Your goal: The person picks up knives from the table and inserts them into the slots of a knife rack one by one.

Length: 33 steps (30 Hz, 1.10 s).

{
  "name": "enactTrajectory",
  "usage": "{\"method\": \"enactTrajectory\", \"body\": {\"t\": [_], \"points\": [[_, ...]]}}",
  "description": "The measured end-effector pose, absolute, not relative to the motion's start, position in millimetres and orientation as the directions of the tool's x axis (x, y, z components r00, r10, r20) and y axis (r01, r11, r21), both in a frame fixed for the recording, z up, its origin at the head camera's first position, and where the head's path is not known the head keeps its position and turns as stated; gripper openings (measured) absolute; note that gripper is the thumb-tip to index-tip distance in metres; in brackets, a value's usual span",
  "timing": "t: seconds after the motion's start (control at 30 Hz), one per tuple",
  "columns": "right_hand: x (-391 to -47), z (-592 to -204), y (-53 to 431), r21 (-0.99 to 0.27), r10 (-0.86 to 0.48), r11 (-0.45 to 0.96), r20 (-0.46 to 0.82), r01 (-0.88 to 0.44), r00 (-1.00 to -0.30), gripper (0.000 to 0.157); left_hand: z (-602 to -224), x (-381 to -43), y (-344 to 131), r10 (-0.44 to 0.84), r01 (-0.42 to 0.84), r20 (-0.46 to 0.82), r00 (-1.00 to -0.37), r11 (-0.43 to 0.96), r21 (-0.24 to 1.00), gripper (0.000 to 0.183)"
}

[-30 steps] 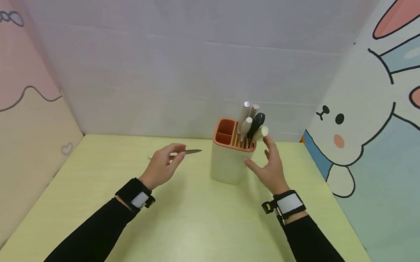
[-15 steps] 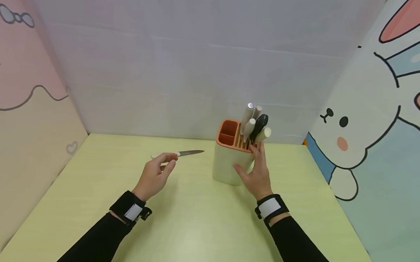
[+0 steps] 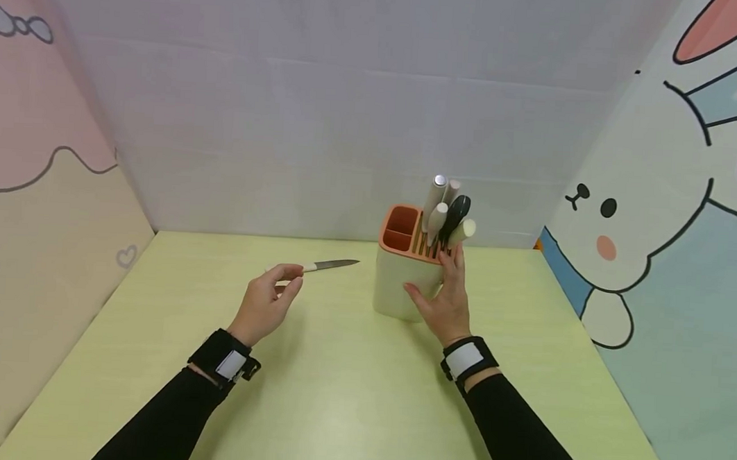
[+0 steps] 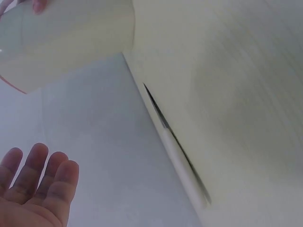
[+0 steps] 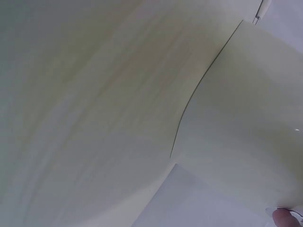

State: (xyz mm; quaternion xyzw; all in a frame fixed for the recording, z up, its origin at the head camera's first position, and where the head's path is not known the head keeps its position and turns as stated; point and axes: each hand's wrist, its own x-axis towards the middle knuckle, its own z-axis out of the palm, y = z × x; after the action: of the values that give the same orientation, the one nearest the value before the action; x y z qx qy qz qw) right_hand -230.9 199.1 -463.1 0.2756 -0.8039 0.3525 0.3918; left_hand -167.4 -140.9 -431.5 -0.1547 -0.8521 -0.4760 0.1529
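Observation:
A small knife (image 3: pixel 335 264) with a white handle lies on the table, its blade towards the knife block (image 3: pixel 397 287). My left hand (image 3: pixel 263 306) hovers over the handle end with loosely bent fingers. In the left wrist view a gap shows between the left fingers (image 4: pixel 35 175) and the knife (image 4: pixel 182 170). My right hand (image 3: pixel 447 309) grips the block's right side, thumb on the front face and fingers along the side. The block is cream with an orange top. In its slots stand several pale handles (image 3: pixel 436 220) and a black handle (image 3: pixel 455 214).
The block's top has two open compartments (image 3: pixel 400 230) at its left. The pale yellow-green table (image 3: pixel 335 395) meets a white back wall (image 3: pixel 285 149). Printed side panels (image 3: pixel 682 330) stand left and right.
My right hand has moved left and in from beside the block onto its side. My left hand has drawn back a little to the left, uncovering more of the knife.

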Motion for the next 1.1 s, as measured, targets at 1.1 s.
{"method": "enactTrajectory", "body": {"t": [1.1], "points": [[-230.2,-463.3,198.5,-0.330,-0.161,0.647,0.822,-0.688,-0.546,0.086,-491.1,-268.1,-187.2,0.199,0.214,0.087,-0.976,0.947,0.238,0.043]]}}
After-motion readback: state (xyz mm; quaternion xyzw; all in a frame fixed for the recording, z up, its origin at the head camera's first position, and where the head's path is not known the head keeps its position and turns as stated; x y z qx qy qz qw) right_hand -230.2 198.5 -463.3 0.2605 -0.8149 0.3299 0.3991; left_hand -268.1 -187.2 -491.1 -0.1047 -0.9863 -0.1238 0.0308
